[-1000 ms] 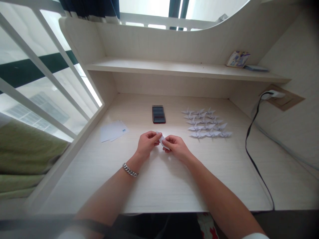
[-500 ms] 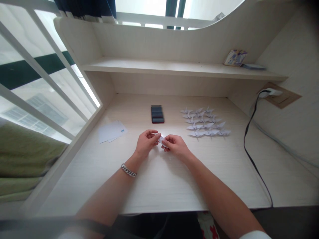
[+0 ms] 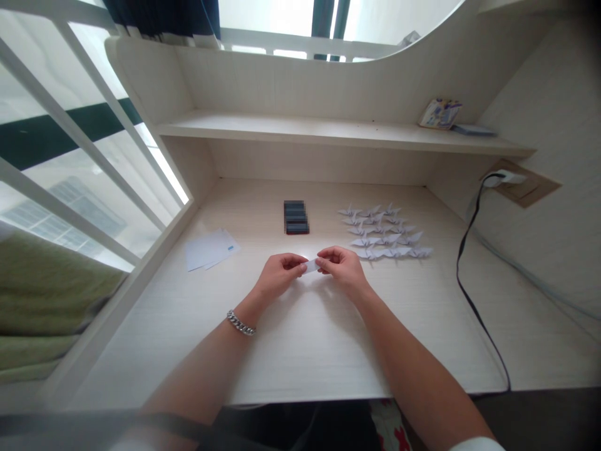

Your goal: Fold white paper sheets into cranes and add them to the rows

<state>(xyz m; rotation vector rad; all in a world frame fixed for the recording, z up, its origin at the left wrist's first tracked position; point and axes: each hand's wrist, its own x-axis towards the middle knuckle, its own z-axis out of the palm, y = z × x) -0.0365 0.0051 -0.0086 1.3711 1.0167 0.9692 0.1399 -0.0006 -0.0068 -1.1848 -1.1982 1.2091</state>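
Between my two hands is a small folded piece of white paper [image 3: 310,267], raised a little over the desk. My left hand [image 3: 280,273] pinches its left end between thumb and fingers, and a chain bracelet circles that wrist. The other end is pinched by my right hand [image 3: 344,266]. Several white paper cranes [image 3: 385,240] stand in rows on the desk to the right of my hands. A few flat white sheets [image 3: 211,249] lie overlapping at the left.
Behind my hands lies a dark phone-like object [image 3: 296,217], its surface blurred. A shelf [image 3: 300,128] runs along the back, with a small printed packet [image 3: 440,113] at its right end. A black cable [image 3: 462,275] hangs from the wall socket and crosses the desk's right side.
The folded paper has turned from slanting down rightward to nearly level, tilting slightly up at the right. My right hand has moved a little up and to the right.
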